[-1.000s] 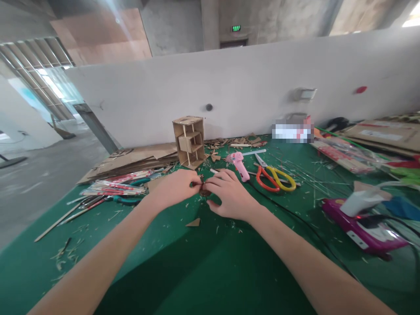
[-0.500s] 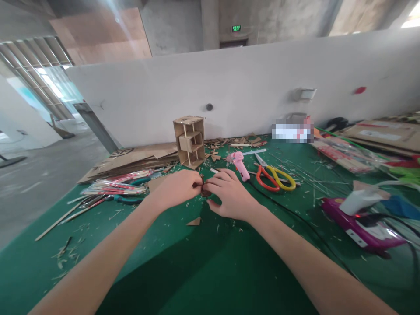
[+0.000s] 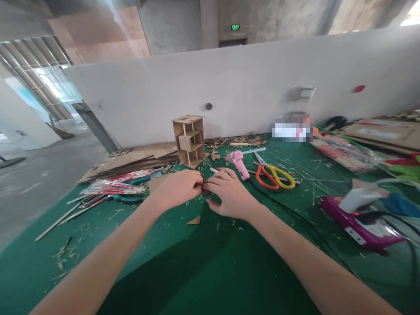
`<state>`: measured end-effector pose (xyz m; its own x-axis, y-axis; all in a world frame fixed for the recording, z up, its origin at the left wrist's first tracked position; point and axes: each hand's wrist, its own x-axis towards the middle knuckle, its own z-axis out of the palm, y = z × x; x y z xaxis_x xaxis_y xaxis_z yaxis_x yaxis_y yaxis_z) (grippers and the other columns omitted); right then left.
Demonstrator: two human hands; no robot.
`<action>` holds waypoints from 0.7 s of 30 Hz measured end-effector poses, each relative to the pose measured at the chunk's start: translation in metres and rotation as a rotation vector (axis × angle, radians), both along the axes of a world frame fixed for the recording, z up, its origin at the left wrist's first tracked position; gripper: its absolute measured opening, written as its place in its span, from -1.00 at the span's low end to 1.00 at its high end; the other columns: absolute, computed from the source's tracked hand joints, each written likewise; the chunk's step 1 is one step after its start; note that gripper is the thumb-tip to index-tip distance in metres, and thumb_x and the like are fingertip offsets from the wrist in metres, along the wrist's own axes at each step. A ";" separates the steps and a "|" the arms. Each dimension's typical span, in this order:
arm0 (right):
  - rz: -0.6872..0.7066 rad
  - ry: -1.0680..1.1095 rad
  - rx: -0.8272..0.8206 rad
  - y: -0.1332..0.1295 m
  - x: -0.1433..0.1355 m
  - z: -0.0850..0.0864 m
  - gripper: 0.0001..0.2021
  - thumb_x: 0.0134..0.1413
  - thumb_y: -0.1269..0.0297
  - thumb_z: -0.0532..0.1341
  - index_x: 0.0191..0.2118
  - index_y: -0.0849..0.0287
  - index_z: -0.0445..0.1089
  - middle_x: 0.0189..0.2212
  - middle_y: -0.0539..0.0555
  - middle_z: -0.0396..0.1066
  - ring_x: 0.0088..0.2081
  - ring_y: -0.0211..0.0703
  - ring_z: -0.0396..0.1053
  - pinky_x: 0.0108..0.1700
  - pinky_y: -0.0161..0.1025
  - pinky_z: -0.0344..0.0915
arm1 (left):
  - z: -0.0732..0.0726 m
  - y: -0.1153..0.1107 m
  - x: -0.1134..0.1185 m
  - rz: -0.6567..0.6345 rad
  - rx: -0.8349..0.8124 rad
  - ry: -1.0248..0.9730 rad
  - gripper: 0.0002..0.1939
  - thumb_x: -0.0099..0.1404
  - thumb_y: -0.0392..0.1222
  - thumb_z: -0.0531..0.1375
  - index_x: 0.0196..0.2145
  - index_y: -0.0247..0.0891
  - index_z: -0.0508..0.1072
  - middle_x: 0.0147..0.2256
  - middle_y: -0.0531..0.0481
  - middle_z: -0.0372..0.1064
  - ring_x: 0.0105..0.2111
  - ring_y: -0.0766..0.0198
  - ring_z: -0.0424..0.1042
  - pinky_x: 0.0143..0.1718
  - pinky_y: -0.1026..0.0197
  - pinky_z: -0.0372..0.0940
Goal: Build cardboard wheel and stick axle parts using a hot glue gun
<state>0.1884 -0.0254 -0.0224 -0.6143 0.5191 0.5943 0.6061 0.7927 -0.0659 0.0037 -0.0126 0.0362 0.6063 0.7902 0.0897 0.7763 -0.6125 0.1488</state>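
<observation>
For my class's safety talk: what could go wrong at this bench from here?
The cord runs from the glue gun close by the right forearm, so an arm movement might snag it and drag the gun.
The gun lies near the right hand; if it is hot, which I can't tell, a reach that way could burn.
Both hands largely hide the small brown piece, so it could be set crooked unnoticed.

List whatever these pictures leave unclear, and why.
- Small brown piece, head view: its shape, covered by the left hand and right hand.
- Item by the wall, head view: pixelated.
- Label print, head view: too small.
- Black cord, head view: far end, hidden by the right forearm.
</observation>
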 end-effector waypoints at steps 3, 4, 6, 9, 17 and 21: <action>-0.001 0.008 -0.004 0.000 0.000 0.000 -0.83 0.00 0.35 0.18 -0.22 0.10 0.39 -0.23 0.06 0.47 -0.07 -0.03 0.25 0.18 0.02 -0.04 | -0.001 0.000 0.000 0.000 -0.007 0.009 -0.75 0.21 -0.22 0.03 -0.60 -0.23 0.31 -0.47 0.01 0.35 -0.47 0.28 0.29 -0.49 0.21 0.07; -0.002 0.010 -0.006 0.000 0.000 -0.001 -0.83 0.00 0.34 0.18 -0.22 0.10 0.39 -0.23 0.06 0.47 -0.06 -0.03 0.25 0.18 0.02 -0.05 | -0.001 0.001 0.000 -0.002 -0.009 0.011 -0.76 0.21 -0.22 0.03 -0.59 -0.23 0.32 -0.46 0.01 0.35 -0.47 0.27 0.29 -0.49 0.21 0.08; -0.006 0.012 -0.009 -0.001 0.000 -0.001 -0.83 0.00 0.34 0.19 -0.22 0.10 0.39 -0.23 0.06 0.47 -0.06 -0.04 0.25 0.19 0.02 -0.06 | -0.001 0.001 0.000 -0.008 -0.012 0.013 -0.77 0.20 -0.22 0.03 -0.58 -0.23 0.34 -0.45 0.01 0.36 -0.46 0.27 0.30 -0.48 0.21 0.08; -0.006 0.011 -0.010 -0.001 0.001 -0.002 -0.83 -0.01 0.35 0.19 -0.23 0.10 0.39 -0.23 0.06 0.47 -0.06 -0.04 0.26 0.19 0.04 -0.07 | -0.002 0.001 0.001 -0.014 -0.013 0.022 -0.76 0.21 -0.24 0.02 -0.59 -0.22 0.34 -0.45 0.00 0.36 -0.45 0.26 0.31 -0.47 0.20 0.10; -0.001 0.000 -0.018 0.000 0.002 -0.004 -0.86 -0.01 0.35 0.19 -0.26 0.10 0.39 -0.24 0.07 0.47 -0.06 -0.02 0.27 0.18 0.03 -0.05 | -0.004 -0.001 0.003 -0.012 0.006 0.030 -0.76 0.21 -0.25 0.03 -0.59 -0.22 0.34 -0.43 0.00 0.37 -0.41 0.23 0.33 -0.48 0.19 0.09; 0.003 0.000 -0.022 0.000 0.003 -0.005 -0.87 -0.01 0.35 0.19 -0.27 0.11 0.39 -0.26 0.06 0.46 -0.07 -0.03 0.27 0.18 0.01 -0.05 | -0.005 0.000 0.003 -0.017 0.004 0.021 -0.76 0.21 -0.25 0.02 -0.59 -0.21 0.33 -0.43 0.01 0.37 -0.41 0.23 0.32 -0.48 0.20 0.07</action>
